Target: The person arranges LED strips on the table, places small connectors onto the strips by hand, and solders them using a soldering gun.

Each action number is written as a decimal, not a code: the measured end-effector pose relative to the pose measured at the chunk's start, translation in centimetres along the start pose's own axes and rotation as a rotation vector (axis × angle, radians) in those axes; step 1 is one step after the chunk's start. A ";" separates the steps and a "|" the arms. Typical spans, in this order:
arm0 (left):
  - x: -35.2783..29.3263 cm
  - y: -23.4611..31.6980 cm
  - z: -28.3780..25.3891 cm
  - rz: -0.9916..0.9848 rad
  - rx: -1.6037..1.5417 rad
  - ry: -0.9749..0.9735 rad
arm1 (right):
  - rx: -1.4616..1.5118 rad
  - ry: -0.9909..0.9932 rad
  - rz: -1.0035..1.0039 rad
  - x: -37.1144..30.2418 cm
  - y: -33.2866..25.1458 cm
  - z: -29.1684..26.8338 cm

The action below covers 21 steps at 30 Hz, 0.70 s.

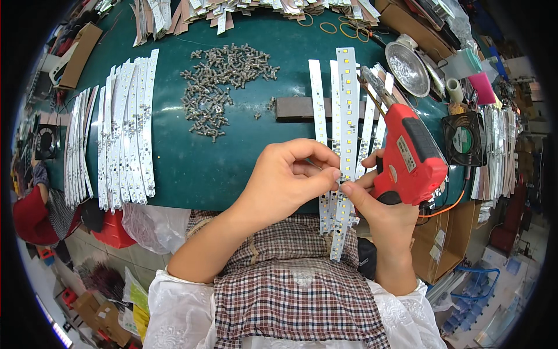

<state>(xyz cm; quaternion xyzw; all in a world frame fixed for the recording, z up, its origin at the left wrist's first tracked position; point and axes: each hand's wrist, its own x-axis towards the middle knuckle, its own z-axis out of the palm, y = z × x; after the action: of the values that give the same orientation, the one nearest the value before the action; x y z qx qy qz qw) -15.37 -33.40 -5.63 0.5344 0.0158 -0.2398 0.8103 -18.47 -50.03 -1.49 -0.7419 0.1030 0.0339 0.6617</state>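
Note:
In front of me stands a long white LED strip (347,104) with a row of small yellow chips, its lower end over my lap. My left hand (285,180) is closed in a pinch at the strip's left edge; what lies between its fingertips is too small to make out. My right hand (381,212) is closed around a red soldering gun (410,154), whose tip points away from me. The right thumb also presses on the strip. More LED strips (317,99) lie behind and beside this one, partly across a dark bar (293,109).
Small metal parts (215,87) lie heaped on the green table (232,168). LED strips are stacked at the left (125,128) and piled at the far edge (232,9). At right are a round metal dish (408,67), a black fan (463,139) and an orange cable (450,207).

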 end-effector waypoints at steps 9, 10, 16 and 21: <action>0.3 0.2 -0.9 0.038 0.099 0.081 | -0.070 0.014 -0.027 -0.4 0.4 -0.3; 0.5 0.5 -1.5 0.029 0.143 0.145 | -0.104 0.052 -0.060 -0.7 0.5 -0.9; 2.0 -0.7 -4.3 0.018 0.522 0.306 | -0.081 0.163 -0.165 -2.6 0.3 -2.3; 1.7 -0.7 -3.6 0.110 0.705 0.408 | -0.041 0.023 -0.119 -4.6 2.2 -3.6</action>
<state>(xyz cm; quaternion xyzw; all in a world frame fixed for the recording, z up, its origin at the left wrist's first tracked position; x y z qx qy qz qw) -13.34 -31.13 -8.20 0.8160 0.0644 -0.0761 0.5694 -23.74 -53.31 -2.33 -0.7604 0.0655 -0.0120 0.6460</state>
